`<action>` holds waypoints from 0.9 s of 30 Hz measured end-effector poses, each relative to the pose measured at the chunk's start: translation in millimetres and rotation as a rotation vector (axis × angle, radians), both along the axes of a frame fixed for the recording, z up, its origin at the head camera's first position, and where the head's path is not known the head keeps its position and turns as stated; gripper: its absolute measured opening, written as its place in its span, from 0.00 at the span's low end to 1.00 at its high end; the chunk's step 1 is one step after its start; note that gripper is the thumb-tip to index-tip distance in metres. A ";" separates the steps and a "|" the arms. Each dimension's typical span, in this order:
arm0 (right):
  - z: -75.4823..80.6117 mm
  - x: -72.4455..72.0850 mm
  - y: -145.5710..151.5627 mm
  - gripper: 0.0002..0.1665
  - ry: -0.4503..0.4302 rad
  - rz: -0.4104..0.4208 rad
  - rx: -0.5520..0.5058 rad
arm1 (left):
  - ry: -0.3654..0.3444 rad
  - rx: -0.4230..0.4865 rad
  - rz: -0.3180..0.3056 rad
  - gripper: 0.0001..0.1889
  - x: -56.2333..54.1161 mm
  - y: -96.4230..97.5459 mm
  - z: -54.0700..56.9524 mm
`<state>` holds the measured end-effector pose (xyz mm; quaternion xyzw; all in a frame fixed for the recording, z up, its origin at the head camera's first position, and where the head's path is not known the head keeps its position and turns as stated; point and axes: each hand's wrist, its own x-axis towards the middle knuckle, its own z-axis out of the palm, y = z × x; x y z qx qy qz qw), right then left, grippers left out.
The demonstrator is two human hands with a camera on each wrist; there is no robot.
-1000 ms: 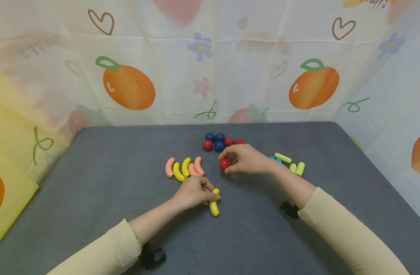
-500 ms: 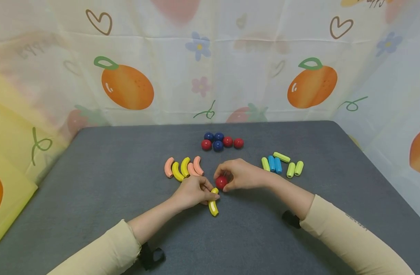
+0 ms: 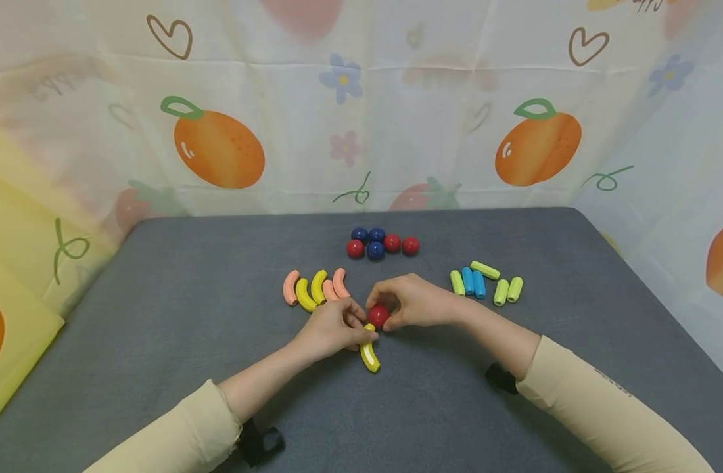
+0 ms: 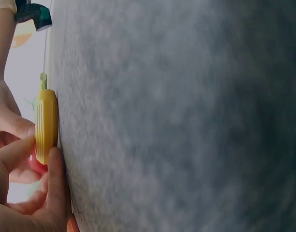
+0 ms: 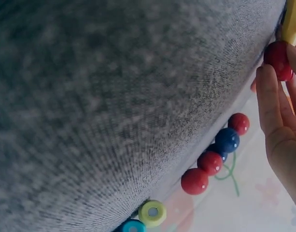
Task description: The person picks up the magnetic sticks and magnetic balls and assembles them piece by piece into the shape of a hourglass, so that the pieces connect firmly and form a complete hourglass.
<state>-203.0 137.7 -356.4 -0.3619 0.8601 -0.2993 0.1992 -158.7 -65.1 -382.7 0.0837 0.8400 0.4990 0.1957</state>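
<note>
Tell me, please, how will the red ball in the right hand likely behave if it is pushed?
On the flat-looking tabletop, the red ball would probably roll readily, being round. Its glossy highlights suggest a smooth, perhaps slippery surface. It seems stiff, as the right hand pinches it without a visible dent.

We look across a dark grey table [image 3: 160, 309] with rounded far corners. Beyond its far edge we see a pale, creased fabric backdrop [image 3: 397, 144] printed with oranges [image 3: 219, 151], flowers [image 3: 342, 79] and faint strawberries [image 3: 415, 199]. To our left is yellow cloth [image 3: 18, 341]; to our right, the fabric looks cooler and whiter.
</note>
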 end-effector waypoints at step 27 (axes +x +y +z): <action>0.0 -2.0 -5.1 0.23 -0.085 -0.039 -0.054 | 0.129 -0.085 0.019 0.24 5.9 0.3 0.1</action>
